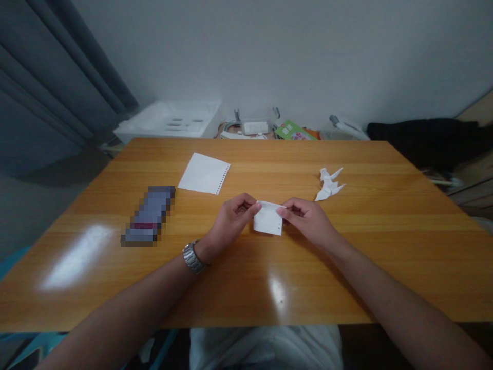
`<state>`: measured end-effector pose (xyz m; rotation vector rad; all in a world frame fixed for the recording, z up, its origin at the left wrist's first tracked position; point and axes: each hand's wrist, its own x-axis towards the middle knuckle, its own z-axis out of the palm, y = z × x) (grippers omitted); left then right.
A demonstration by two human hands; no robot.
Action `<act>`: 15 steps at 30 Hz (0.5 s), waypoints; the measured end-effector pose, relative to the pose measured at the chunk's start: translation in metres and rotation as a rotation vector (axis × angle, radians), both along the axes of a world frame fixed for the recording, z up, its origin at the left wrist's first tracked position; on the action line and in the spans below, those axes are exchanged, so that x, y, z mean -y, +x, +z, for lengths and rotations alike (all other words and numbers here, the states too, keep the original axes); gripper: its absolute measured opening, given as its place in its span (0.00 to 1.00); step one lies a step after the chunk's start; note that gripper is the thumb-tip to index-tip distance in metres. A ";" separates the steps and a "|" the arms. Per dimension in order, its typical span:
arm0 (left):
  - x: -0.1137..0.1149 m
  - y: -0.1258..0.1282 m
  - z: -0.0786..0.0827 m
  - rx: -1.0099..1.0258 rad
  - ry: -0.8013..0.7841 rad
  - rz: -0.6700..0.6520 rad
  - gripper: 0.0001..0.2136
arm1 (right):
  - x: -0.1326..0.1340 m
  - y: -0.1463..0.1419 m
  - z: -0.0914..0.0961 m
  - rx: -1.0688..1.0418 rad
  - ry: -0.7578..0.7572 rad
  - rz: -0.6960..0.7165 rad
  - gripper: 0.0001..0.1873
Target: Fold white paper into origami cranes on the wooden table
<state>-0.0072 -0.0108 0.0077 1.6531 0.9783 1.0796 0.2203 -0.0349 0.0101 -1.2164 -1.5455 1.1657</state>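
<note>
A small folded white paper [268, 219] rests at the middle of the wooden table [385, 246]. My left hand [230, 222], with a metal watch on its wrist, pinches the paper's upper left corner. My right hand [308, 221] pinches its upper right edge. Both hands have their fingers curled closed around the paper. A finished white folded paper figure [328, 184] lies beyond my right hand. A flat white sheet with a perforated edge [204, 173] lies beyond my left hand.
A blurred dark oblong object [148, 216] lies on the table left of my hands. Behind the table stand a white plastic bin [169, 121], assorted clutter [269, 131] and a dark cloth [423, 134] against the wall. A grey curtain [46, 87] hangs at left.
</note>
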 end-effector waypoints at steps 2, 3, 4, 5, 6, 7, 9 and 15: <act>0.000 0.001 0.000 0.003 -0.029 0.008 0.12 | 0.000 0.000 0.000 0.008 -0.004 0.003 0.15; -0.001 0.001 0.000 0.008 -0.046 0.014 0.12 | 0.000 0.000 0.001 0.013 -0.008 0.006 0.15; -0.001 0.002 -0.001 0.014 -0.061 0.020 0.12 | -0.001 0.000 0.001 0.018 -0.011 0.010 0.16; -0.001 0.002 -0.002 0.025 -0.069 0.029 0.12 | -0.001 0.000 0.001 0.023 -0.013 0.014 0.16; -0.001 0.002 -0.003 0.037 -0.071 0.037 0.12 | -0.001 0.000 0.001 0.028 -0.013 0.016 0.16; -0.001 0.002 -0.003 0.049 -0.067 0.042 0.12 | -0.002 0.001 0.000 0.031 -0.012 0.018 0.17; -0.001 0.002 -0.003 0.057 -0.048 0.051 0.12 | -0.002 0.001 0.000 0.036 -0.010 0.024 0.17; 0.002 0.001 0.005 -0.046 0.018 0.109 0.12 | -0.001 0.002 -0.004 0.027 -0.016 0.053 0.15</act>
